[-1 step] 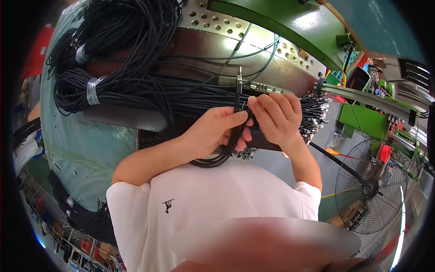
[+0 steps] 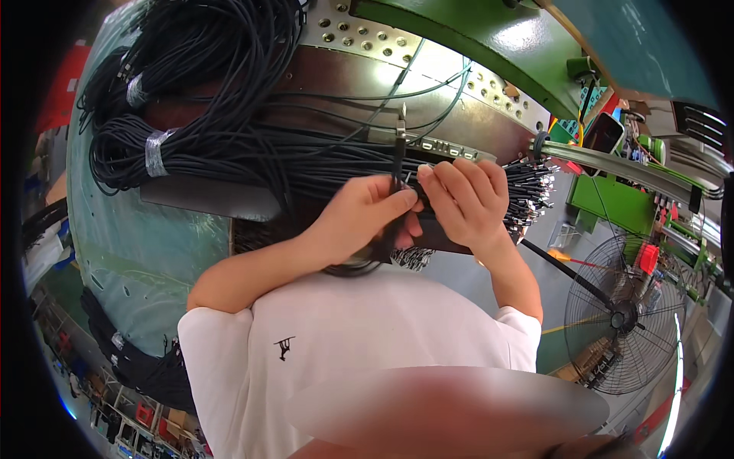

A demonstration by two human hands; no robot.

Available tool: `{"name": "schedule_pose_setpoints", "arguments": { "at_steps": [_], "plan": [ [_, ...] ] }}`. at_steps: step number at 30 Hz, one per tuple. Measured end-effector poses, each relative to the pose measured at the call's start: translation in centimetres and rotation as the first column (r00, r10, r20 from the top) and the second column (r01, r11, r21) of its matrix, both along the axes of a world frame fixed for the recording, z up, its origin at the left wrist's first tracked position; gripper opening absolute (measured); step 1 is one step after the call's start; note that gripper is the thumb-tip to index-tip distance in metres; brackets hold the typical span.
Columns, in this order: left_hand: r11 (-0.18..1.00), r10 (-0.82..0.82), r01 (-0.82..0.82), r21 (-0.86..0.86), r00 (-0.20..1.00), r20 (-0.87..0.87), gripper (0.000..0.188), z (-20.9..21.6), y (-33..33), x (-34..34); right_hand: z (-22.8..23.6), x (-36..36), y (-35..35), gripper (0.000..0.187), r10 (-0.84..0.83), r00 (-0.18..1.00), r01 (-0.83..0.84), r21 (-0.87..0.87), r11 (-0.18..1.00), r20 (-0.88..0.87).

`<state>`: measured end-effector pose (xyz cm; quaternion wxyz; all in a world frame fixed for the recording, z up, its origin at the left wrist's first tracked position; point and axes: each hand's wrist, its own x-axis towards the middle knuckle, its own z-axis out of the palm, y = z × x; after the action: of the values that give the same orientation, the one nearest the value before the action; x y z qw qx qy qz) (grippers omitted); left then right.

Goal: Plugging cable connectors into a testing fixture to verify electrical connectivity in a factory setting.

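My left hand [image 2: 367, 214] is closed around a thin black cable [image 2: 398, 157] that stands upright, its metal plug end [image 2: 401, 126] pointing away from me. My right hand [image 2: 462, 203] pinches the same cable just beside the left fingertips. A loop of the cable [image 2: 352, 268] hangs below my left wrist. Under both hands a thick bundle of black cables [image 2: 306, 164] lies across the bench, with its many plug ends [image 2: 527, 191] fanned out to the right of my right hand.
Large coils of black cable [image 2: 191, 69] bound with grey tape [image 2: 156, 150] fill the upper left. A perforated metal plate [image 2: 451, 69] and a green machine body [image 2: 474, 30] are behind. A floor fan [image 2: 623, 314] stands lower right; more cable coils [image 2: 138, 367] lie lower left.
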<state>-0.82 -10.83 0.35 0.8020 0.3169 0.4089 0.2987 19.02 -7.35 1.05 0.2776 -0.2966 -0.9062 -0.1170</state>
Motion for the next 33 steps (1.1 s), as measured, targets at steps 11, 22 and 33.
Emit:
{"name": "schedule_pose_setpoints", "arguments": {
  "at_steps": [11, 22, 33],
  "plan": [
    [0.982, 0.136, -0.117, 0.147, 0.982, -0.128, 0.030, 0.3, -1.6, -2.1, -1.1, 1.1, 2.9, 0.014, -0.575, 0.818, 0.524, -0.390, 0.757, -0.019],
    [0.974, 0.146, -0.093, -0.207, 0.954, 0.261, 0.031, 0.1, 0.1, -1.1, -2.0, -1.4, 2.7, 0.019, -0.308, 0.921, 0.041, -0.727, 0.685, -0.238],
    [0.975, 0.117, -0.051, -0.214, 0.943, 0.311, 0.029, 0.0, -0.2, -1.0, -1.7, -1.4, 2.8, 0.016, -0.259, 0.940, 0.046, -0.671, 0.740, -0.220]
  ]
}}
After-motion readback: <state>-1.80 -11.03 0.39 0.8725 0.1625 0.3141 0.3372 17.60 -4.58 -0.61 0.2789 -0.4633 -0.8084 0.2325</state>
